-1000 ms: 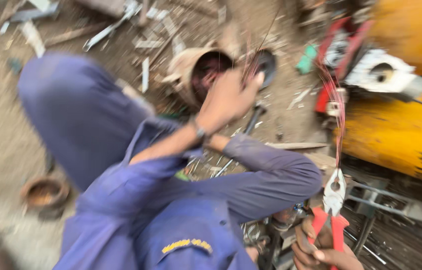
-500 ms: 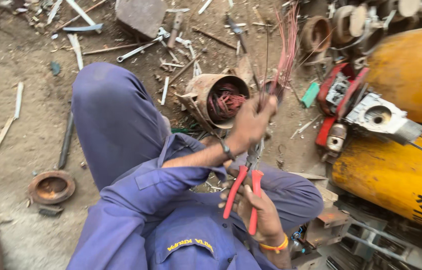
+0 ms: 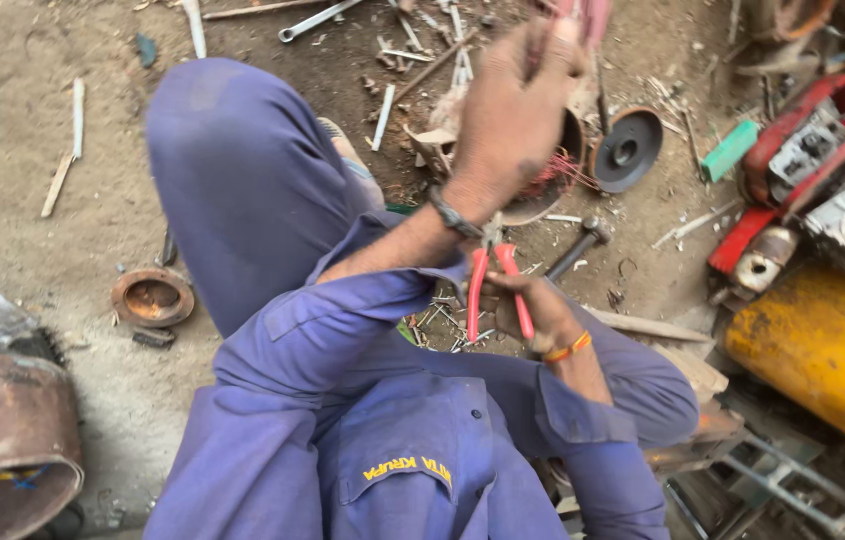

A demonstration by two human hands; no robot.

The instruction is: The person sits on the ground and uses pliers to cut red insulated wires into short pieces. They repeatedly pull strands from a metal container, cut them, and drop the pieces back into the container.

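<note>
left hand (image 3: 513, 110) raised, pliers (image 3: 496, 285) beneath wrist — closer

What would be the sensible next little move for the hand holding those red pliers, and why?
Probably bring the red-handled pliers up to the reddish wires and nip them. The left hand is raised, gripping that wire bundle pulled up from the round motor shell, while the right hand holds the pliers lower, just under the left wrist, with their nose not clearly on any wire.
</note>
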